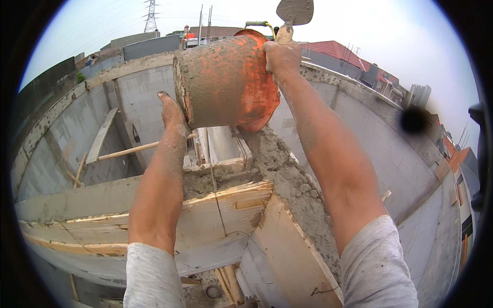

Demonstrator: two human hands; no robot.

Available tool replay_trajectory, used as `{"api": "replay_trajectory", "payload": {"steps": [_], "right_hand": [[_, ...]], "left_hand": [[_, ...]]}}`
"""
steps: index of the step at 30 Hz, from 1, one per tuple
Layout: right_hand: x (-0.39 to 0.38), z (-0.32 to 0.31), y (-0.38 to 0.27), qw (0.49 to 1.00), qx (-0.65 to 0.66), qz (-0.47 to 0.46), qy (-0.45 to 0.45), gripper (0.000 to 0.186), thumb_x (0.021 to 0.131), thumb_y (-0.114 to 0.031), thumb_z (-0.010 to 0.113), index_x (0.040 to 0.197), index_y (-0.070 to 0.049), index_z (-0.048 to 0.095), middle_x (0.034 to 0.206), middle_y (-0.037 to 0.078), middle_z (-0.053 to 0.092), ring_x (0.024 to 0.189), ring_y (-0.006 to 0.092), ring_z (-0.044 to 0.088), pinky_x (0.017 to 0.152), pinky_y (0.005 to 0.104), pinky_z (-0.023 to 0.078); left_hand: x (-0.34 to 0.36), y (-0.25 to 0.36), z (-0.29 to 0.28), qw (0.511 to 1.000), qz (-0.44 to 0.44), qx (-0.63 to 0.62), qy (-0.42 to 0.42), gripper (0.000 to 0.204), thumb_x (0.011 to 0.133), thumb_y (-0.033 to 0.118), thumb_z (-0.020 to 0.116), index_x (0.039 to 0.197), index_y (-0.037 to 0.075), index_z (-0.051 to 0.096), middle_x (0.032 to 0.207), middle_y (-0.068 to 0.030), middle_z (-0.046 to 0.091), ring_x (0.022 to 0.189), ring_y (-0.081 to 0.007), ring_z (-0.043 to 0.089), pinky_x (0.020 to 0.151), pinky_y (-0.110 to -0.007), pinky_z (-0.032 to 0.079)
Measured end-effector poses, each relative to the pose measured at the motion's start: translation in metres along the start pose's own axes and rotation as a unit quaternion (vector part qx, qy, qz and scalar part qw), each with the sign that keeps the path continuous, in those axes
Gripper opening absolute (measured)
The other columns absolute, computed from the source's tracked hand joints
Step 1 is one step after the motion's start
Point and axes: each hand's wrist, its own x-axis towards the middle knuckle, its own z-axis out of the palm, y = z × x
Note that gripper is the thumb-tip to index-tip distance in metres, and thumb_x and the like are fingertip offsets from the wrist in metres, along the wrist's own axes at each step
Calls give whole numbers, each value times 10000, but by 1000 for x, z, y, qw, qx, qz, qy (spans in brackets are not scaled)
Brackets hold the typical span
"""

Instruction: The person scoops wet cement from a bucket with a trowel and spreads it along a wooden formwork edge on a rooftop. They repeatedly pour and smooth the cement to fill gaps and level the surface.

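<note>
Orange bucket (pixel 221 82), caked in grey mortar, up in front of you and lying over on its side, above the trough of wet concrete (pixel 290 172) that runs between the boards (pixel 285 238) and the block wall (pixel 354 138). Flared rim to the right, its low edge at or just above the concrete; contact not clear from this angle.

Your left hand (pixel 175 118): palm against the left end of the bucket, thumb standing up free of it. Other fingers out of sight behind; cannot tell whether they curl or lie flat. Your right hand (pixel 283 59): fingers wrapped round the wooden handle of the trowel (pixel 296 11), blade up, knuckles pressed at the rim side. Whether any finger also hooks the rim, cannot tell.

Handling, as judged: stiff-walled, probably plastic, not fragile. Weight depends on what is inside, which you cannot see here; likely heavy if loaded. The wet smear should make the sides slick, so friction alone is a poor hold. Better purchase: bottom edge under your left palm, flared rim for your right. The bail (pixel 257 23) looks loose, fine for lifting, poor for steering the tilt
</note>
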Motion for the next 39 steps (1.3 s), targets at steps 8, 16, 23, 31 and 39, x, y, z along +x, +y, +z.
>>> {"api": "replay_trajectory", "payload": {"steps": [8, 16, 23, 31, 39], "right_hand": [[-45, -43, -60, 994, 79, 63, -42, 253, 788, -50, 645, 966, 73, 515, 716, 60, 499, 466, 99, 443, 385, 295, 345], [-52, -77, -74, 977, -82, -163, -109, 286, 790, -48, 666, 1001, 64, 508, 721, 48, 483, 474, 96, 430, 384, 309, 342], [-92, -117, -118, 996, 42, 59, -45, 276, 778, -58, 667, 981, 49, 514, 738, 56, 501, 484, 103, 441, 394, 318, 340], [-112, -141, -127, 997, 45, 16, -54, 138, 796, -32, 640, 885, 12, 544, 612, -20, 431, 405, 46, 352, 338, 274, 213], [-142, -174, -150, 997, 53, 43, -44, 112, 843, -44, 633, 890, 47, 586, 614, -29, 436, 371, 40, 323, 329, 253, 204]], "left_hand": [[-40, 28, 10, 997, -30, 63, -33, 814, 985, 673, 213, 1450, 20, 357, 1405, -225, 471, 1272, -396, 493, 1000, -597, 417], [-46, 14, -8, 992, -26, 69, -104, 767, 1022, 585, 264, 1367, -79, 433, 1234, -216, 597, 1053, -337, 653, 855, -460, 552], [-91, 8, -2, 990, -8, 99, -104, 741, 1024, 566, 333, 1316, -97, 488, 1147, -227, 632, 972, -316, 669, 823, -442, 556], [-140, 24, -18, 973, 28, 220, -69, 666, 1018, 549, 404, 1240, -56, 572, 1174, -216, 629, 1000, -319, 655, 761, -450, 559], [-185, 27, -21, 978, 44, 186, -86, 553, 958, 506, 575, 994, -37, 672, 818, -124, 662, 652, -189, 624, 524, -347, 468]]}}
